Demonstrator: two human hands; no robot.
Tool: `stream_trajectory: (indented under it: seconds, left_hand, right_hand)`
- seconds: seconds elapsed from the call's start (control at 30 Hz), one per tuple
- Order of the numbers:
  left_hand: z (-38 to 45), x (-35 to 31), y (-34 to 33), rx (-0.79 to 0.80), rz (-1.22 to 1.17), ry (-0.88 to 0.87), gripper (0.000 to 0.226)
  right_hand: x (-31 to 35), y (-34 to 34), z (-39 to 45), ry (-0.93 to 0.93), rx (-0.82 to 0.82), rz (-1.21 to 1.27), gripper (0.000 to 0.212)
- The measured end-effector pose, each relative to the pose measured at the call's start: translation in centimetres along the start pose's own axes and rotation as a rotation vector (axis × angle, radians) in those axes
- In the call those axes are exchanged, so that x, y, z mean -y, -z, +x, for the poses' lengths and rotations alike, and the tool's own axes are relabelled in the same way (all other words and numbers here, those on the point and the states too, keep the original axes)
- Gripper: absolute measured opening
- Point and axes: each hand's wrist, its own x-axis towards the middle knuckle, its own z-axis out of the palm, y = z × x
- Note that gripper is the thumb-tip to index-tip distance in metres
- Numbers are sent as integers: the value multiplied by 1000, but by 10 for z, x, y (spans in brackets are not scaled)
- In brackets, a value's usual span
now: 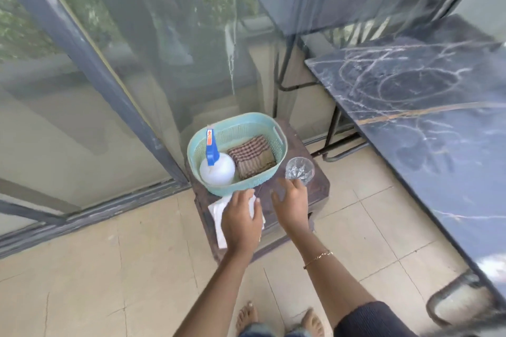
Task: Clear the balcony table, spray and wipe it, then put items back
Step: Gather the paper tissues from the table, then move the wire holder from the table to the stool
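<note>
Hands: left hand point(241, 220) flat on white napkins point(219, 227), right hand point(291, 204) touching faceted glass point(299, 168).

Low dark brown stool point(319, 186) at frame centre, beside glass door. On it: pale teal perforated plastic basket point(279, 145) holding white spray bottle with blue trigger point(216, 168) and folded brown checked cloth point(252, 157). Clear faceted drinking glass point(299, 168) stands on stool just right of basket. Left hand point(241, 221) lies flat on white folded napkin point(219, 216) at stool's near edge. Right hand point(291, 201), fingers spread, touches glass base. Dark marble-patterned tabletop point(424, 107) fills right of frame, bare.
</note>
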Motion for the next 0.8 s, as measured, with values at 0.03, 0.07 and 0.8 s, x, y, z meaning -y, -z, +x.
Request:
stream_trajectory:
  seconds: [0.03,0.07,0.8]
  left_hand:
    - [5,-17,0,22,-26,-82,12]
    - [12,-39,-2,42,-52,-155,12]
    - [74,-474,-258,516,-176,-555,17]
  right_hand:
    - [4,16,1,8,-35,41,29]
    - [6,37,4,11,-85,88,26]
    - [-261,457,119,-400,-809,231,19]
